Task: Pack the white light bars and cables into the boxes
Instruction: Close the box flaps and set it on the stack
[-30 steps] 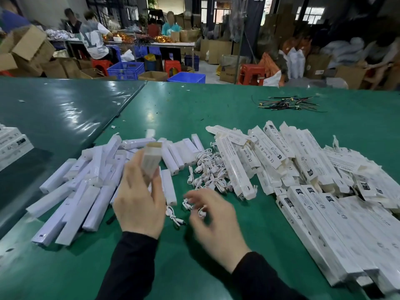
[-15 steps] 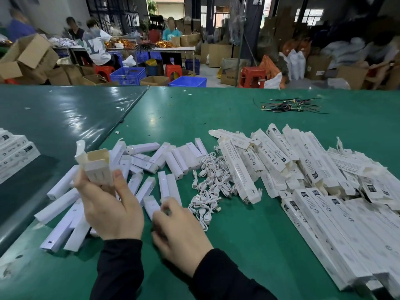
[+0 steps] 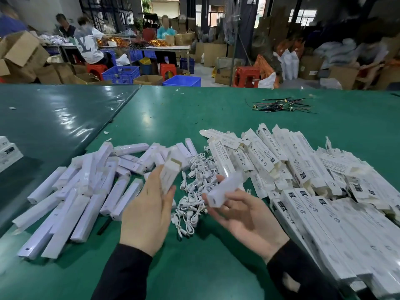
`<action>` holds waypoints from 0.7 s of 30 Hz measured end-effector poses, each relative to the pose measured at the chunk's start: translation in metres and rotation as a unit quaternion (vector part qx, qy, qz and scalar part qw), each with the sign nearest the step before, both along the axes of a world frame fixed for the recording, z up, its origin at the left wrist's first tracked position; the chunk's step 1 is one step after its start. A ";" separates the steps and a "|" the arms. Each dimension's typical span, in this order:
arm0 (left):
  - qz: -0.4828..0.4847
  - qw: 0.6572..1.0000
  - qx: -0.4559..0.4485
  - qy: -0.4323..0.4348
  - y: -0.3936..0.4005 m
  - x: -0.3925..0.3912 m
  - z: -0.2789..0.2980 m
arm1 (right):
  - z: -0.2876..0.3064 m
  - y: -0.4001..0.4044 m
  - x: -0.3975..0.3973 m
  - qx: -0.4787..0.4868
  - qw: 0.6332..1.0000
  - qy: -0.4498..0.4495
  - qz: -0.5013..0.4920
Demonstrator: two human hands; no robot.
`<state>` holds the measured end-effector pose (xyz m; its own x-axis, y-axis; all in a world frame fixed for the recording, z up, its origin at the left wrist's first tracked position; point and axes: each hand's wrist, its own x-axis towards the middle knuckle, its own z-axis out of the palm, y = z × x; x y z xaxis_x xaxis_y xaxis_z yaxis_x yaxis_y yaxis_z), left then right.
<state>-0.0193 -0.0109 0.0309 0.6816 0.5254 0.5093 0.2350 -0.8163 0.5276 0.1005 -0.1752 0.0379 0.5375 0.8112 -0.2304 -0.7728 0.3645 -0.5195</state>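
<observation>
My left hand (image 3: 147, 211) grips a narrow white box (image 3: 170, 175) held upright, its top end open. My right hand (image 3: 244, 215), palm up, holds a white light bar (image 3: 225, 188) across its fingers, a little to the right of the box. Below and between the hands lies a heap of coiled white cables (image 3: 194, 191) on the green table (image 3: 173, 118). A pile of loose white light bars (image 3: 86, 187) spreads to the left. Many flat white printed boxes (image 3: 313, 191) are heaped on the right.
A bundle of dark wires (image 3: 281, 106) lies far back on the right. More white boxes (image 3: 7, 153) sit at the left edge on the darker table sheet. Beyond the table are people at work, cardboard cartons, blue crates (image 3: 121, 74) and red stools.
My right hand has picked a light bar out of the pile and turned palm up with it. My left hand has brought the open box rightward toward the middle.
</observation>
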 end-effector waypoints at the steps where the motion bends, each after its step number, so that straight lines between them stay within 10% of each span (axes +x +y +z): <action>1: -0.019 1.000 0.009 0.015 -0.002 -0.001 0.001 | 0.001 -0.001 -0.001 -0.023 0.999 -0.047 0.010; 10: -0.085 0.992 0.043 0.077 -0.003 -0.001 0.001 | 0.005 0.003 -0.011 -0.152 0.927 -0.318 -0.128; 21: -0.106 0.989 0.070 0.080 -0.009 -0.002 0.006 | 0.004 -0.007 0.002 -0.132 0.898 -0.292 -0.302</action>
